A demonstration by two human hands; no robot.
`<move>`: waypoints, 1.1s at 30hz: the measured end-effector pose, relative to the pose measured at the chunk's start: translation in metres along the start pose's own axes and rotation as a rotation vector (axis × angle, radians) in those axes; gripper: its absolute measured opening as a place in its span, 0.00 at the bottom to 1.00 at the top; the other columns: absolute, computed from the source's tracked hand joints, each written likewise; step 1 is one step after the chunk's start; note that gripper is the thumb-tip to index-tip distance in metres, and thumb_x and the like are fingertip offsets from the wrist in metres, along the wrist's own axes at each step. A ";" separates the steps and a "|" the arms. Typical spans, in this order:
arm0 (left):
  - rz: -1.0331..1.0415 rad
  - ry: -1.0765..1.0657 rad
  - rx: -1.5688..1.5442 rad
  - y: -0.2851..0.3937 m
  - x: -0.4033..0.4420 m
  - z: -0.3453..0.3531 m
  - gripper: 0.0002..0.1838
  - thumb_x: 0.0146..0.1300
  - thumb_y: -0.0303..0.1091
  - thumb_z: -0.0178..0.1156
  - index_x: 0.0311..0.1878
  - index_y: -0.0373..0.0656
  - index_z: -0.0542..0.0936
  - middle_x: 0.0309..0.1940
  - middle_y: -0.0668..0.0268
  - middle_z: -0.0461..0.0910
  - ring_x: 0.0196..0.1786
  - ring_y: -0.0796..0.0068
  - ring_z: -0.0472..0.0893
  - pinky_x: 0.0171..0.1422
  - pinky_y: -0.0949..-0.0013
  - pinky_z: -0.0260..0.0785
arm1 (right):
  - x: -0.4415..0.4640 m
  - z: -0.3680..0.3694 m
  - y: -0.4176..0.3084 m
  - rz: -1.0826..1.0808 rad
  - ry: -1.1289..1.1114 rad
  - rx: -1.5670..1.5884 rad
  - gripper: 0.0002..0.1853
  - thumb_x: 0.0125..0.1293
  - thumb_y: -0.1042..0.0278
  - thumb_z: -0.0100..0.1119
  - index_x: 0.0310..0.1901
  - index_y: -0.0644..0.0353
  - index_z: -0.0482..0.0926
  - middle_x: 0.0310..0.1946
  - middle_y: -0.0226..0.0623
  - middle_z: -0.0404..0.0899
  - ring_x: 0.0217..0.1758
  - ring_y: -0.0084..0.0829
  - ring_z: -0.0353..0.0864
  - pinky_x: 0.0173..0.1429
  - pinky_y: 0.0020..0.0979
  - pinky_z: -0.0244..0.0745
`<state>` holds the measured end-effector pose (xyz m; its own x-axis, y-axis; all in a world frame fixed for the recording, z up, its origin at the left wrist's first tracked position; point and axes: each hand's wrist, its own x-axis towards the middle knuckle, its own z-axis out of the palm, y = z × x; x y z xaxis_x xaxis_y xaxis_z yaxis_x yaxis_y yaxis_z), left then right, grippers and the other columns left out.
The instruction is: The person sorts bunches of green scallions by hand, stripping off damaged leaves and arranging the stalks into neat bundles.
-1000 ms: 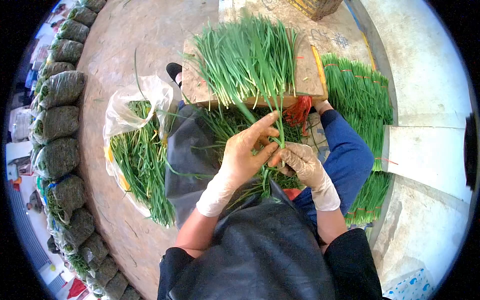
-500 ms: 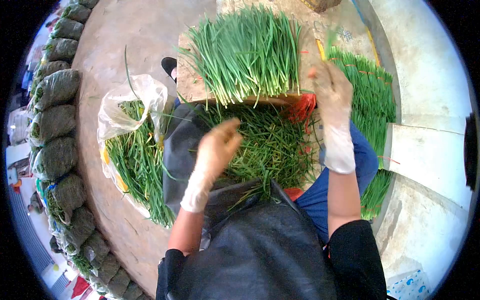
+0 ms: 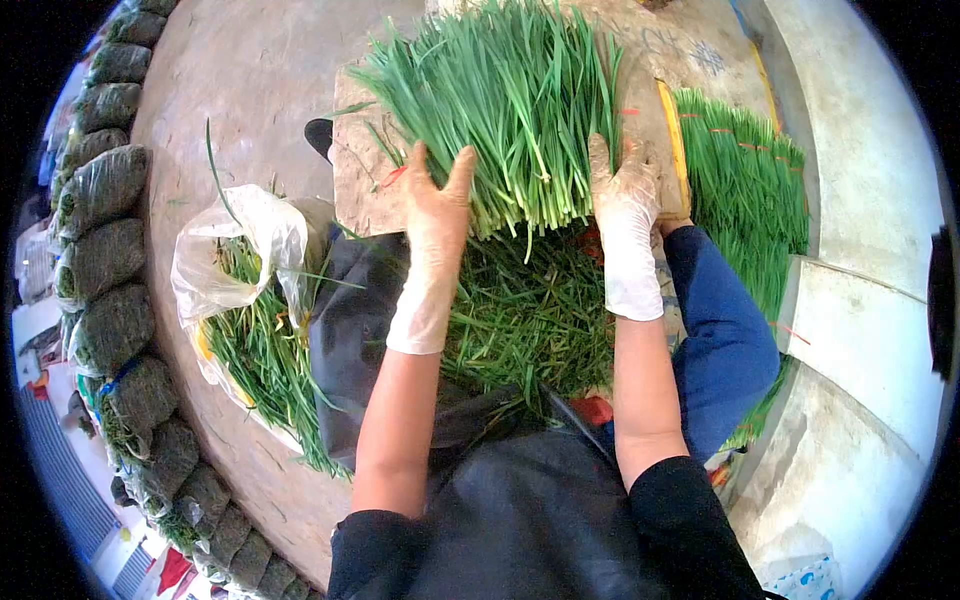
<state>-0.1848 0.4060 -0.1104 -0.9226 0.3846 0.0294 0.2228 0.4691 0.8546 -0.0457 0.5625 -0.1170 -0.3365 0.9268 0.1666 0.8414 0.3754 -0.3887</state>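
Note:
A thick pile of garlic chives (image 3: 510, 110) lies on a board (image 3: 365, 195), its pale cut ends towards me. My left hand (image 3: 437, 205), in a thin whitish glove, is at the pile's near left edge, with thumb and fingers spread apart. Against the right edge rests my right hand (image 3: 626, 190), gloved alike, its fingers upright and parted. The pile sits between both hands, and neither closes around a stalk. Loose green trimmings (image 3: 530, 310) fill the dark apron-like sheet (image 3: 365, 300) below the board.
To the left stands a clear plastic bag (image 3: 250, 255) with more greens. Tied chive bundles (image 3: 735, 190) lie along the right beside a pale low wall (image 3: 850, 290). Stuffed bags (image 3: 110, 255) line the far left. My bent knee (image 3: 730, 350) is beside the right arm.
Both hands have moved up to the pile's sides; the right came down from the upper right, where it was blurred near a bit of green. The pile's cut ends are now closer together.

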 end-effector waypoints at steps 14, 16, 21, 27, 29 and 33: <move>0.254 -0.067 0.377 0.028 -0.024 0.044 0.42 0.60 0.50 0.61 0.72 0.40 0.55 0.66 0.36 0.56 0.66 0.38 0.60 0.69 0.43 0.53 | -0.006 -0.011 -0.024 -0.088 -0.491 0.253 0.30 0.69 0.42 0.45 0.57 0.64 0.69 0.54 0.63 0.68 0.58 0.59 0.70 0.61 0.50 0.67; 0.214 -0.076 0.369 0.035 -0.018 0.040 0.44 0.56 0.50 0.64 0.71 0.40 0.58 0.66 0.36 0.58 0.66 0.38 0.62 0.69 0.44 0.54 | 0.002 0.007 0.001 -0.371 -0.375 -0.061 0.33 0.69 0.41 0.45 0.64 0.63 0.64 0.64 0.64 0.59 0.69 0.54 0.61 0.69 0.47 0.60; 0.171 -0.025 0.398 0.063 -0.036 0.002 0.47 0.54 0.55 0.64 0.70 0.37 0.58 0.67 0.36 0.57 0.69 0.40 0.59 0.73 0.48 0.52 | -0.001 -0.031 -0.017 -0.366 -0.282 -0.023 0.30 0.68 0.47 0.50 0.64 0.61 0.68 0.66 0.53 0.64 0.70 0.48 0.62 0.72 0.44 0.56; 0.275 -0.076 -0.072 0.033 -0.118 -0.143 0.26 0.59 0.38 0.63 0.61 0.40 0.73 0.58 0.51 0.74 0.63 0.54 0.72 0.68 0.59 0.62 | -0.064 -0.105 -0.121 -0.661 -0.304 0.595 0.13 0.67 0.66 0.56 0.50 0.60 0.80 0.48 0.41 0.81 0.51 0.34 0.79 0.58 0.31 0.70; 0.148 -0.013 -0.244 0.002 -0.152 -0.195 0.21 0.60 0.32 0.61 0.57 0.40 0.76 0.55 0.57 0.78 0.60 0.61 0.74 0.67 0.63 0.63 | -0.107 -0.116 -0.172 -0.897 -0.428 0.733 0.12 0.66 0.68 0.58 0.49 0.59 0.80 0.43 0.40 0.82 0.48 0.35 0.81 0.55 0.31 0.72; -0.148 0.263 -0.012 -0.081 -0.212 -0.297 0.20 0.59 0.31 0.63 0.55 0.40 0.78 0.52 0.59 0.80 0.54 0.67 0.79 0.61 0.66 0.69 | -0.193 -0.101 -0.250 -1.319 -0.872 0.677 0.21 0.57 0.67 0.64 0.53 0.59 0.77 0.49 0.46 0.78 0.51 0.43 0.78 0.57 0.36 0.72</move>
<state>-0.1006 0.0502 -0.0317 -0.9950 0.0933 0.0359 0.0776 0.4949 0.8655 -0.1485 0.2891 0.0394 -0.9061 -0.3423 0.2485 -0.4081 0.5531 -0.7263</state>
